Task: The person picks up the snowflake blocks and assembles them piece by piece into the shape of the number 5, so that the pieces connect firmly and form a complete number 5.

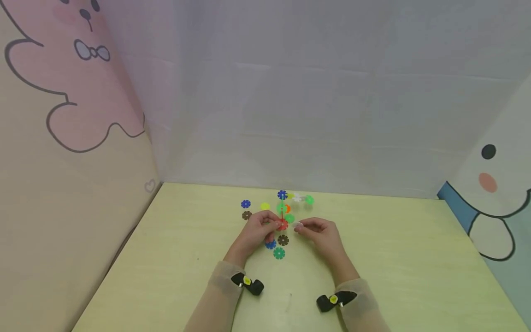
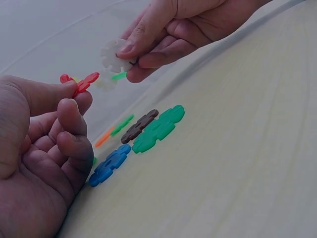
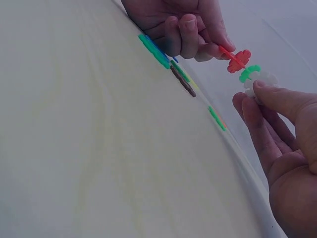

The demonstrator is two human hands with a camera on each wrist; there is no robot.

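My left hand pinches a red notched disc between thumb and fingertips. That disc is the near end of a joined chain, which runs through a green disc and a dark blue disc, then bends right to a white disc and a light green disc. Thumb and fingers of my right hand hold a separate white notched disc, upright, just right of the red one. In the head view a small gap shows between the two. Fingers partly cover the held white disc.
Loose discs lie flat on the table: a brown one, a blue one and a green one nearest me. Farther back are a dark blue disc, a brown disc, a yellow disc and a light green disc.
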